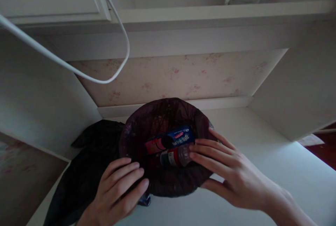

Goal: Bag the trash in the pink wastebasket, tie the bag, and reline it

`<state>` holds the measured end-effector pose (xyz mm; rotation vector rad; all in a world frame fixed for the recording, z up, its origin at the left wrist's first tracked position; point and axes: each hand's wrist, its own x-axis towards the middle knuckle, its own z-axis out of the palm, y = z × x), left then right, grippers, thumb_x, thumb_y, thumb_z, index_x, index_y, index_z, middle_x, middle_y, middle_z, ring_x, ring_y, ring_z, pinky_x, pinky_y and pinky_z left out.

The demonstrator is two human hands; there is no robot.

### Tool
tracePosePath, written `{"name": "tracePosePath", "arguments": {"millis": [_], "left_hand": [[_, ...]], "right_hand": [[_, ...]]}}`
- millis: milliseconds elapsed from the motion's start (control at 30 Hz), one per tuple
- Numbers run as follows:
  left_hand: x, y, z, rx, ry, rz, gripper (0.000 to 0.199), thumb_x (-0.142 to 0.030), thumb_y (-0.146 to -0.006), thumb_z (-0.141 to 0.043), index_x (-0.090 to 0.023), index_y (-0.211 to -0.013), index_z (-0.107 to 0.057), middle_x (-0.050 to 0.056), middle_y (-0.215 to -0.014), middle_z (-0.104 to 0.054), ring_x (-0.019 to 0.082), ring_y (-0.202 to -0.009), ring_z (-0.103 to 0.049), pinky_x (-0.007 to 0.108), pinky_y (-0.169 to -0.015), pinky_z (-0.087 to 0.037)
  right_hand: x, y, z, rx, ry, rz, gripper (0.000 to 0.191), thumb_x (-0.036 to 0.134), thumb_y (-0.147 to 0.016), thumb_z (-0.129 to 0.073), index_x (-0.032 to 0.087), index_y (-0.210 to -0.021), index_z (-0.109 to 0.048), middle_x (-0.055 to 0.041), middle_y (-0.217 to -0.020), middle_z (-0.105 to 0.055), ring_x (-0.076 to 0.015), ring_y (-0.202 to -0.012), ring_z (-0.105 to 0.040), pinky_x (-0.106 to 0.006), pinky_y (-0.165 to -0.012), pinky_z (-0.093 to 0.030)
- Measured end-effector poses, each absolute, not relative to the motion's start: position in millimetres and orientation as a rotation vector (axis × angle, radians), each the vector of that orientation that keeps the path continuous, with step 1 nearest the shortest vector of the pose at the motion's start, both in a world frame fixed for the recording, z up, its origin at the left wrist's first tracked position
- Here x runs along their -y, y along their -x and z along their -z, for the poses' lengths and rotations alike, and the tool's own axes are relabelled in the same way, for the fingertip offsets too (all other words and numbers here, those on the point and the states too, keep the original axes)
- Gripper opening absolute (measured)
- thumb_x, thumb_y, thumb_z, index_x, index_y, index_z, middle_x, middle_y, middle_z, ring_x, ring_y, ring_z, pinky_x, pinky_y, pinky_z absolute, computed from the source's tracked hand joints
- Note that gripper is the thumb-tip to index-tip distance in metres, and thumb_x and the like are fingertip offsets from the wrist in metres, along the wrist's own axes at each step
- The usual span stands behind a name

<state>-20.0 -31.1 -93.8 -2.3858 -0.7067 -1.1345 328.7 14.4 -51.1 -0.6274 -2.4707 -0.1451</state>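
A round trash bin lined with a dark purple plastic bag stands on the white surface, its opening facing me. My left hand lies over the near left rim, fingers bent inward and thumb hidden. Across the right rim, my right hand has its fingers inside and its thumb on the outer side, closed on the edge. Within the bin are a blue and pink box and a small clear-topped bottle with a red and dark label. My right fingertips are close to the bottle's top; whether they touch it I cannot tell.
A black plastic bag is bunched on the left beside the bin. Overhead, a white cable loops down in front of the shelf. White side panels flank the space, with flowered wallpaper behind.
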Motion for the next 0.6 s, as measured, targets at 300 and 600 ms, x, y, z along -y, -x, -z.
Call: {"name": "tracePosePath", "arguments": {"millis": [300, 600], "left_hand": [[4.3, 49.8, 109.4, 0.739, 2.333, 1.224, 0.031, 0.008, -0.079, -0.069, -0.018, -0.095, -0.065, 0.006, -0.112, -0.071, 0.023, -0.109, -0.073, 0.049, -0.096, -0.065], [46.7, -4.8, 86.1, 0.853, 2.301, 1.262, 0.017, -0.007, -0.085, -0.064, -0.019, -0.097, -0.064, 0.007, -0.108, -0.068, 0.024, -0.110, -0.069, 0.052, -0.104, -0.059]], "right_hand": [[-10.1, -323.1, 64.0, 2.384, 0.538, 0.275, 0.032, 0.017, -0.095, -0.070, 0.016, -0.127, -0.070, -0.0046, -0.125, -0.077, -0.0207, -0.122, -0.067, -0.044, -0.130, -0.027], [-29.8, -336.3, 58.6, 2.455, 0.652, 0.301, 0.033, 0.017, -0.096, -0.061, 0.013, -0.129, -0.065, -0.0103, -0.121, -0.076, -0.0254, -0.128, -0.064, -0.052, -0.131, -0.022]]}}
